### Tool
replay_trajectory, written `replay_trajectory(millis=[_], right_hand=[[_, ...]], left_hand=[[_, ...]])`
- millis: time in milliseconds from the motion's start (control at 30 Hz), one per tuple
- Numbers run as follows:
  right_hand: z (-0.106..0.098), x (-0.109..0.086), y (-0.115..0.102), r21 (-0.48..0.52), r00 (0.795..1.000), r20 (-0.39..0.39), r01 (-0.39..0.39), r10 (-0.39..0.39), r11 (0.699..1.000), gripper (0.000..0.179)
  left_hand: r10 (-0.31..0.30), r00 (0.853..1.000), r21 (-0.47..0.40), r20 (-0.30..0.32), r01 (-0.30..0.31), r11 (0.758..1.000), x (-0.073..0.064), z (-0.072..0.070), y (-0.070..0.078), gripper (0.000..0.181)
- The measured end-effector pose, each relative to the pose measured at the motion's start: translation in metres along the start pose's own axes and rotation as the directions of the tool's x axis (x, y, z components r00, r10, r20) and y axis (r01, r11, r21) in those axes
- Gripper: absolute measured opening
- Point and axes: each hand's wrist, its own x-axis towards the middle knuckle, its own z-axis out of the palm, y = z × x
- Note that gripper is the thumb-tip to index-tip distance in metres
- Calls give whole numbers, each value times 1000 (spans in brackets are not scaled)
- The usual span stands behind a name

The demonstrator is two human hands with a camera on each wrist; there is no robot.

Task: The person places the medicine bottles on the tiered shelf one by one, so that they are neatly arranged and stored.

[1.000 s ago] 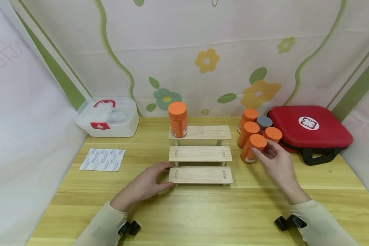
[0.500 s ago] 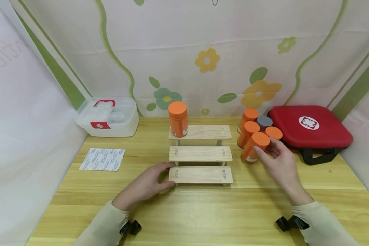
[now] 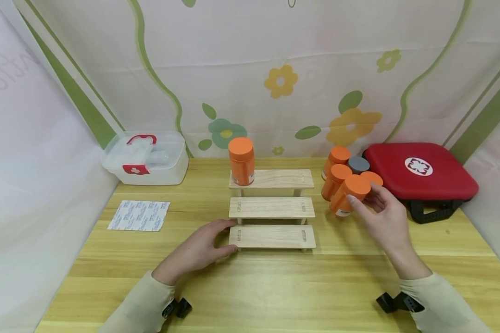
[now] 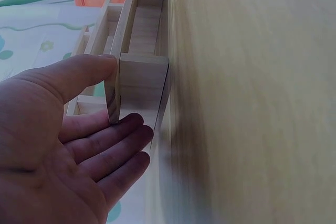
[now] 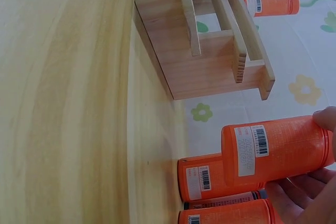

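Observation:
My right hand (image 3: 385,221) holds an orange pill bottle (image 3: 350,194) near its lid, thumb in front and fingers behind. The bottle tilts, and in the right wrist view its base is off the table. My left hand (image 3: 197,245) spans the left end of the lowest step of a wooden three-step rack (image 3: 271,208), its thumb at the front corner and index finger at the back. In the left wrist view the other fingers (image 4: 118,177) lie extended beside the rack's side. Another orange bottle (image 3: 241,162) stands upright on the top step's left end.
Close behind the held bottle stand several bottles, including an orange-capped bottle (image 3: 338,178) and a grey-capped bottle (image 3: 358,164). A red first-aid case (image 3: 416,171) lies right of them. At left are a white medicine box (image 3: 166,171) and a blister pack (image 3: 139,215).
My right hand has lifted the orange bottle slightly up and to the right, and its tilt has grown. My left hand stays at the rack.

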Motion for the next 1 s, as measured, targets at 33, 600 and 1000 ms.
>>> replay_trajectory(millis=[33, 600, 1000], right_hand=[[0, 0, -1, -2, 1000, -6, 1, -1, 1000, 58], [-4, -1, -22, -7, 997, -51, 51, -52, 999, 55], [-5, 4, -34, -17, 992, -98, 83, -84, 996, 53]], left_hand=[[1, 1000, 0, 0, -1, 1000, 0, 0, 0, 59], [-5, 1000, -18, 10, 5, 1000, 1, 0, 0, 59], [4, 1000, -18, 10, -4, 1000, 1, 0, -1, 59]])
